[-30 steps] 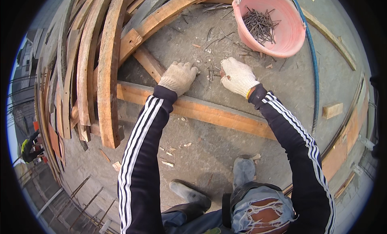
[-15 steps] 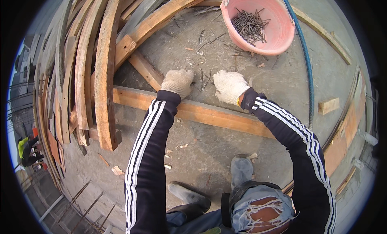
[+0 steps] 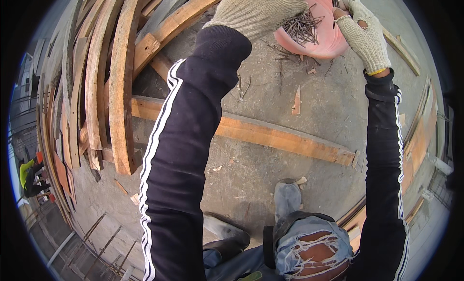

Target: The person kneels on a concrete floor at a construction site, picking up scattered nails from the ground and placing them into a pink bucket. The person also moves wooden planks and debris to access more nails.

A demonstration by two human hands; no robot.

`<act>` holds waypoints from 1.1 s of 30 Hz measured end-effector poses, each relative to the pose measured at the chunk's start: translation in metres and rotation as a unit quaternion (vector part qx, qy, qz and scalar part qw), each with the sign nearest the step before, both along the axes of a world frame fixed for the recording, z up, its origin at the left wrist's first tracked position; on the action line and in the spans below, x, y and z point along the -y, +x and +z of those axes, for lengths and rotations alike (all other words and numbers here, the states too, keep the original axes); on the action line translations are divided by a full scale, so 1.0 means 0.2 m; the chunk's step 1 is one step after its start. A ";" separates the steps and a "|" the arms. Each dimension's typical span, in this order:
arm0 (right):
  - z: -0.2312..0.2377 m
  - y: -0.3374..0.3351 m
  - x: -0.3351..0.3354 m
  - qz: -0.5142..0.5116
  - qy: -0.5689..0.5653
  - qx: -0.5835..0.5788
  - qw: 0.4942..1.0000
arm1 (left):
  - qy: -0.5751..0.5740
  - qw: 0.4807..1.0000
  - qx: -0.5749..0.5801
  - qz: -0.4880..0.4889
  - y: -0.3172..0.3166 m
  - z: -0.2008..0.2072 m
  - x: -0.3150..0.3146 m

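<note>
At the top of the view, both my hands, in off-white knitted gloves, are raised over the pink bucket (image 3: 325, 48). Bent nails (image 3: 300, 28) lie heaped inside it. My left hand (image 3: 258, 12) is closed at the bucket's left side, with dark nail ends poking out past its thumb; part of its fingers is cut off by the frame. On the bucket's right side, my right hand (image 3: 365, 34) is closed with dark nails between thumb and fingers. Its glove has a hole showing skin.
A long timber (image 3: 285, 137) lies across the concrete floor before my boots (image 3: 287, 199). Stacked timbers (image 3: 123, 82) fill the left. Loose nails and a wood chip (image 3: 297, 101) are scattered near the bucket. Rebar (image 3: 108, 247) sticks up lower left; another person (image 3: 31, 177) is beyond the stack.
Both hands have moved up and away from the floor beside the timber to the bucket, the right one also outward. The bucket now appears partly covered by my left hand.
</note>
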State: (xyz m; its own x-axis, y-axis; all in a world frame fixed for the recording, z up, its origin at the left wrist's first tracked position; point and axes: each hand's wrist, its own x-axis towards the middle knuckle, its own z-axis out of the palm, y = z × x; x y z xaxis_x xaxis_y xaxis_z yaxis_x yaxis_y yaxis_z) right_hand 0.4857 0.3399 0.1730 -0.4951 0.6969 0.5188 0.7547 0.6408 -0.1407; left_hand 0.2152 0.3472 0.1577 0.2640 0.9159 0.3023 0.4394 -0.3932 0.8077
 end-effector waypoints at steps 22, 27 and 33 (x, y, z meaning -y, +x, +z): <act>-0.85 -0.33 0.39 -0.096 -0.429 0.042 0.897 | -0.212 0.891 -0.380 0.130 -0.10 -0.78 0.74; -0.86 -0.49 0.28 -0.038 -0.313 0.008 0.949 | -0.198 0.872 -0.429 0.129 -0.07 -0.80 0.71; -0.93 -0.78 -0.04 0.044 -0.207 0.060 0.975 | -0.151 0.854 -0.483 0.118 -0.05 -0.79 0.71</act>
State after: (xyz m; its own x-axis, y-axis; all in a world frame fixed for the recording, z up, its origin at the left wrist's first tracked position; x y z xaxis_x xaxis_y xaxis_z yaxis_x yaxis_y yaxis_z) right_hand 0.3298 0.3481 -0.0133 -0.6019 0.7870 0.1355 0.7270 0.6102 -0.3148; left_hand 0.2056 0.2044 -0.0008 0.0532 0.9759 -0.2114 0.9967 -0.0388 0.0716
